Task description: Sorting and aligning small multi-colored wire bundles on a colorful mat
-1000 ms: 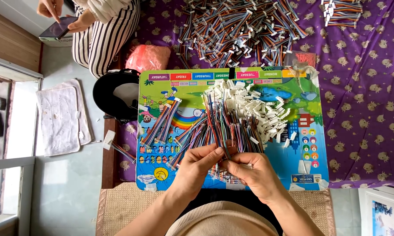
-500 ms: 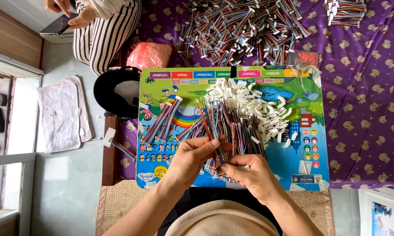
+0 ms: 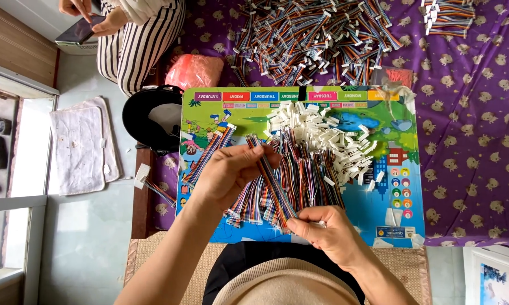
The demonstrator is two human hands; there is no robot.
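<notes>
Both hands pinch one ribbon cable (image 3: 274, 183) between them: the left hand (image 3: 232, 172) has its grip closed on the cable's upper end, thumb and fingers pressed together, and the right hand (image 3: 328, 231) has its grip closed on the lower end, near the front edge of the board (image 3: 401, 186). The cable runs slanted from upper left to lower right, lifted just above a heap of like cables (image 3: 305, 169) that lies across the middle of the board. Those cables are many-coloured, and their white plugs (image 3: 328, 133) bunch together toward the board's far edge and right half. A smaller bundle of cables (image 3: 209, 152) lies apart at the board's left side, slanted. The board is a bright picture chart in green and blue with coloured labels along its far edge.

Beyond the board, a purple cloth (image 3: 469, 141) with a small pattern carries a big pile of cables (image 3: 316, 39), with a further small bunch (image 3: 449, 11) at the far right corner. A pink bag (image 3: 195, 70) lies just past the board's far left corner, and a black helmet (image 3: 150, 116) sits beside the board's left edge. On the floor to the left lies a white towel (image 3: 79, 147). At the far left another person in striped trousers (image 3: 138, 39) holds a phone (image 3: 79, 31).
</notes>
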